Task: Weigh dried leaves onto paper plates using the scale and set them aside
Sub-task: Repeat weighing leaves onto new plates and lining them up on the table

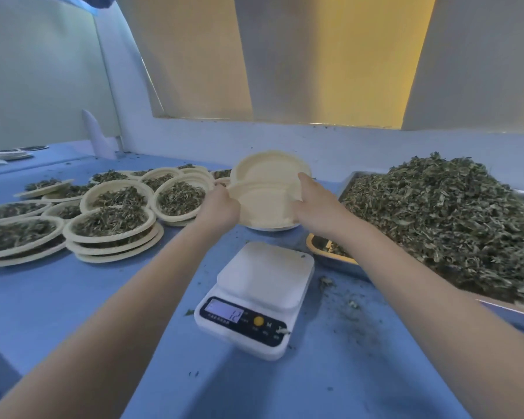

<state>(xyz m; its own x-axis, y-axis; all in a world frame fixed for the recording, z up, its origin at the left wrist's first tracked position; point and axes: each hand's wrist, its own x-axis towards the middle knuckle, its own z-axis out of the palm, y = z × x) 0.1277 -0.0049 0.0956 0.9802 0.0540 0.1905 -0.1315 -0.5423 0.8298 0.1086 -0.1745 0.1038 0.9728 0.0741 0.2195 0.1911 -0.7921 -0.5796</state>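
While both arms reach forward over the blue table, the left hand and the right hand meet at a stack of empty paper plates at about twelve o'clock from the scale. The left hand's fingers are curled round the stack's near-left rim, and the right hand's thumb and fingers pinch the right edge. One empty plate is tilted up and away from the rest, its hollow face turned toward the camera; which hand bears it cannot be told for sure.

A white digital kitchen scale sits just in front of the stack, toward six o'clock, with a bare weighing platform. Its lit display shows what reads as 12, beside a yellow button.

At three o'clock from the scale, a metal tray holds a tall heap of dried leaves. Just beside the tray's near-left corner, under the right forearm, lies a yellow-rimmed dish with some leaf in it. Loose crumbs of leaf are scattered on the table between scale and tray.

From nine to eleven o'clock, well apart from the scale, filled paper plates of dried leaves lie overlapping and stacked, several layers deep in places. A white wall stands behind the table.
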